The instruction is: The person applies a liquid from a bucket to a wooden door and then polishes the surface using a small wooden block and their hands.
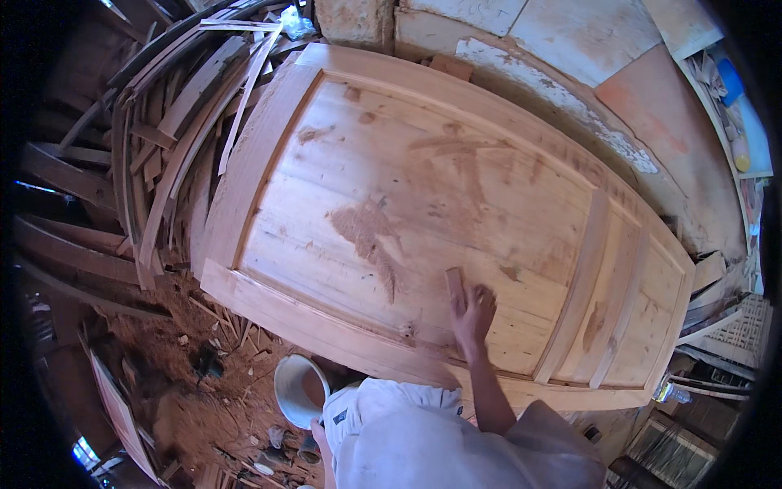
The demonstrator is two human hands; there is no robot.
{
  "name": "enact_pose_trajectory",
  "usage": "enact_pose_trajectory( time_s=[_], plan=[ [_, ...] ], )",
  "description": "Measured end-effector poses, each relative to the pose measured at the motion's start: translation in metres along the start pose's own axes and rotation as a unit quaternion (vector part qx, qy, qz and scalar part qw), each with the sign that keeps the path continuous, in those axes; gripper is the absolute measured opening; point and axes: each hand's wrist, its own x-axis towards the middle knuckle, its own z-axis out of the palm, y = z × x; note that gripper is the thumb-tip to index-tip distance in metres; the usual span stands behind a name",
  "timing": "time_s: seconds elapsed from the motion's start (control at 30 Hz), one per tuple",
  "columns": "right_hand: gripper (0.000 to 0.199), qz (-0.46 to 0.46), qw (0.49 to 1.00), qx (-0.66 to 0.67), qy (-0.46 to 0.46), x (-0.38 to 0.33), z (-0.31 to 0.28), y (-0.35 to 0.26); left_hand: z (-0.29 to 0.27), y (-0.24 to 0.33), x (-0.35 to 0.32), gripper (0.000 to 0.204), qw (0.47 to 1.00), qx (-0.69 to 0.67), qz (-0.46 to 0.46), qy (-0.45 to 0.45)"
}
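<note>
A large panelled wooden door point(423, 187) lies flat in front of me. Brown powder point(366, 232) is spread in patches over its main panel. My right hand point(475, 318) rests on the near part of that panel, its fingers closed round a small flat wooden block point(454, 287). Low at my left side, my left hand point(318, 432) grips the rim of a white bucket point(283, 395). The bucket is tilted, and reddish-brown powder shows inside it. Most of the left hand's fingers are hidden by the bucket.
Wooden offcuts point(183, 122) are heaped beyond the door's left end. A low wall point(554, 81) runs along its far side. Sawdust and scraps cover the ground point(175, 359) at left. A clear plastic bottle point(672, 394) stands by the door's near right corner.
</note>
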Motion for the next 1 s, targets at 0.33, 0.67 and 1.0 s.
enact_pose_trajectory(
  time_s=[0.33,0.67,1.0],
  plan=[
    [0.077,-0.124,0.990,-0.064,-0.038,0.293,0.050,-0.011,0.012,0.006,-0.015,0.035,0.999,0.031,0.015,0.036],
    [0.083,-0.127,0.985,-0.102,-0.061,0.294,0.045,-0.018,0.019,0.023,-0.037,0.036,0.996,0.071,0.034,0.049],
    [0.089,-0.158,0.969,-0.106,-0.156,0.277,0.021,-0.015,0.014,0.009,-0.029,0.034,0.996,-0.070,-0.015,0.054]
  ],
)
